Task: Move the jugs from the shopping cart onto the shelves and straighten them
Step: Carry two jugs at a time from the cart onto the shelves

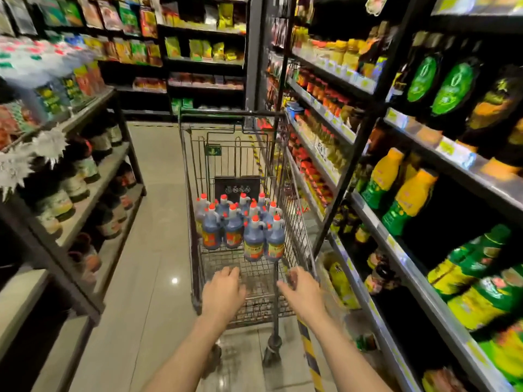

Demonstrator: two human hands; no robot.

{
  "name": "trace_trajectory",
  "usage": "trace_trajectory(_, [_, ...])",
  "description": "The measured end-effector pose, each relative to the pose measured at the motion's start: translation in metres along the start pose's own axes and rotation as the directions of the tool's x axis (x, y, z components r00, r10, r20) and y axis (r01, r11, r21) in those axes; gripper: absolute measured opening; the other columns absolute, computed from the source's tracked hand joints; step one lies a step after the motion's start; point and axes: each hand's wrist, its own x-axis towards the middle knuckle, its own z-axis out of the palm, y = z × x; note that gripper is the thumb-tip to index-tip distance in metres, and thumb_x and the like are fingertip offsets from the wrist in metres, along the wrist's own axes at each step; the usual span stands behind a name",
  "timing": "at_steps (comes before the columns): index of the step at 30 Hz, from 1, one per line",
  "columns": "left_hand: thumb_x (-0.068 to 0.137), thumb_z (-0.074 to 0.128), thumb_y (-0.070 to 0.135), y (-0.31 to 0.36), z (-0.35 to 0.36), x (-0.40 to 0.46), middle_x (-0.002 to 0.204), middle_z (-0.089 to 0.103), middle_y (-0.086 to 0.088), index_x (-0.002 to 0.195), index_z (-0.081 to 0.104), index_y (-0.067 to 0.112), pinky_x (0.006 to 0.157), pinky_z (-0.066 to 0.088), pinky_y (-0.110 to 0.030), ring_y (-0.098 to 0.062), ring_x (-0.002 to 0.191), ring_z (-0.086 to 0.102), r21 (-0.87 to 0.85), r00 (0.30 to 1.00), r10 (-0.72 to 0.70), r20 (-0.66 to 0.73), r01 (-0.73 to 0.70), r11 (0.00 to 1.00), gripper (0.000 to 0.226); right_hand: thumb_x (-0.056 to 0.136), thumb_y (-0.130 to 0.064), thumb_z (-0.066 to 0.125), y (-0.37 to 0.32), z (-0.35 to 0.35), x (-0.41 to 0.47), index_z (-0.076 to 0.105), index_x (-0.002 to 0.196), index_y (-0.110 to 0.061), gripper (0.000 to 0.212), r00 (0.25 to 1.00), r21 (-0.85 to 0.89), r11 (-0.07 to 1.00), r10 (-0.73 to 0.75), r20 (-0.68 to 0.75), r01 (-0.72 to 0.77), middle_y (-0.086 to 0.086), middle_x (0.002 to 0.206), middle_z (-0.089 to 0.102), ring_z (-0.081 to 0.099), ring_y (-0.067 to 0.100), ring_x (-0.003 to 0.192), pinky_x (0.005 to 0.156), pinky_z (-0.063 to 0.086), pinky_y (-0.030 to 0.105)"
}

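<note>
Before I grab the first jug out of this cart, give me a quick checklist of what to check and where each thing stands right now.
1. Left hand free: ok, fingers relaxed over the cart's near end, holding nothing.
2. Right hand free: ok, also holding nothing.
3. Jugs upright: ok, they stand clustered at the far end of the shopping cart, red caps up.
4. Reach to the jugs: not ok yet, both hands are short of the cluster.
5. Cart parked by the shelving: ok, it sits close beside the right shelves.
6. Free shelf space for the jugs: cannot tell, the view is blurred and the shelves look stocked.
</note>
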Motion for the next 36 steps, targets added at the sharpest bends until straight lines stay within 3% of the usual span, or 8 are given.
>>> trace_trajectory(2, [0.092, 0.045, 0.034, -0.008, 0.012, 0.037, 0.125, 0.052, -0.004, 0.129, 0.046, 0.015, 0.090, 0.045, -0.034, -0.022, 0.116, 0.050, -0.016, 0.999, -0.021, 0.045, 0.021, 1.000, 0.042, 0.088, -0.036, 0.060, -0.002, 0.008, 0.036, 0.052, 0.114, -0.009, 0.038, 1.000, 0.003, 1.000, 0.012, 0.020, -0.012, 0.000, 0.100, 0.052, 0.056, 0.025, 0.108, 0.074, 0.032, 0.024])
trace_trajectory(6, [0.091, 0.047, 0.035, -0.019, 0.035, 0.094, 0.123, 0.053, -0.005, 0.125, 0.048, 0.014, 0.091, 0.046, -0.035, -0.023, 0.116, 0.050, -0.067, 0.992, -0.054, 0.117, 0.062, 0.996, 0.039, 0.087, -0.034, 0.063, 0.002, 0.027, 0.095, 0.049, 0.127, -0.009, 0.049, 0.994, 0.055, 0.994, 0.093, 0.051, -0.096, 0.007, 0.126, 0.058, 0.054, 0.023, 0.117, 0.093, 0.042, 0.029])
trace_trajectory(12, [0.092, 0.044, 0.032, -0.029, 0.086, 0.164, 0.121, 0.054, -0.004, 0.126, 0.046, 0.017, 0.090, 0.046, -0.037, -0.023, 0.113, 0.050, -0.141, 0.977, -0.101, 0.190, 0.129, 0.981, 0.037, 0.086, -0.026, 0.066, 0.018, 0.064, 0.175, 0.043, 0.134, -0.009, 0.056, 0.968, 0.152, 0.965, 0.186, 0.167, -0.212, 0.010, 0.134, 0.054, 0.049, 0.023, 0.125, 0.100, 0.039, 0.029])
trace_trajectory(21, [0.091, 0.051, 0.027, -0.038, 0.189, 0.246, 0.126, 0.053, -0.003, 0.128, 0.045, 0.017, 0.088, 0.044, -0.035, -0.023, 0.116, 0.050, -0.320, 0.935, -0.254, 0.245, 0.326, 0.890, 0.039, 0.084, -0.022, 0.068, 0.084, 0.147, 0.289, 0.032, 0.141, -0.007, 0.069, 0.937, 0.196, 0.924, 0.295, 0.187, -0.330, 0.010, 0.144, 0.042, 0.039, 0.026, 0.133, 0.107, 0.034, 0.032])
trace_trajectory(25, [0.087, 0.061, 0.021, -0.042, 0.232, 0.276, 0.129, 0.050, -0.010, 0.130, 0.043, 0.008, 0.089, 0.037, -0.029, -0.028, 0.119, 0.047, -0.510, 0.916, -0.317, 0.248, 0.401, 0.761, 0.049, 0.077, -0.018, 0.074, 0.115, 0.179, 0.329, 0.021, 0.147, -0.009, 0.089, 0.937, 0.277, 0.896, 0.318, 0.145, -0.347, 0.009, 0.149, 0.035, 0.033, 0.028, 0.138, 0.110, 0.034, 0.041])
trace_trajectory(30, [0.073, 0.074, -0.001, -0.043, 0.270, 0.302, 0.109, 0.052, 0.003, 0.124, 0.042, -0.004, 0.075, 0.030, 0.003, -0.015, 0.105, 0.049, -0.794, 0.938, -0.301, 0.170, 0.312, 0.522, 0.060, 0.070, -0.004, 0.079, 0.132, 0.208, 0.357, 0.032, 0.138, -0.013, 0.083, 0.943, 0.481, 0.828, 0.332, -0.004, -0.289, 0.008, 0.133, 0.048, 0.051, 0.020, 0.119, 0.090, 0.045, 0.031])
trace_trajectory(34, [0.063, 0.081, 0.014, -0.039, 0.298, 0.315, 0.130, 0.049, -0.009, 0.135, 0.034, -0.003, 0.084, 0.035, 0.002, 0.000, 0.113, 0.048, -0.878, 0.930, -0.338, 0.141, 0.275, 0.391, 0.087, 0.066, -0.007, 0.083, 0.136, 0.219, 0.362, 0.034, 0.139, -0.009, 0.088, 0.940, 0.440, 0.867, 0.317, -0.126, -0.234, 0.015, 0.135, 0.041, 0.040, 0.029, 0.130, 0.102, 0.041, 0.038])
trace_trajectory(36, [0.058, 0.084, 0.023, -0.037, 0.304, 0.321, 0.136, 0.047, -0.009, 0.137, 0.032, 0.002, 0.090, 0.036, -0.001, -0.009, 0.121, 0.047, -0.898, 0.906, -0.401, 0.139, 0.287, 0.335, 0.097, 0.067, -0.010, 0.083, 0.136, 0.221, 0.363, 0.035, 0.140, -0.007, 0.088, 0.945, 0.386, 0.897, 0.292, -0.150, -0.217, 0.019, 0.134, 0.041, 0.037, 0.028, 0.129, 0.098, 0.035, 0.023])
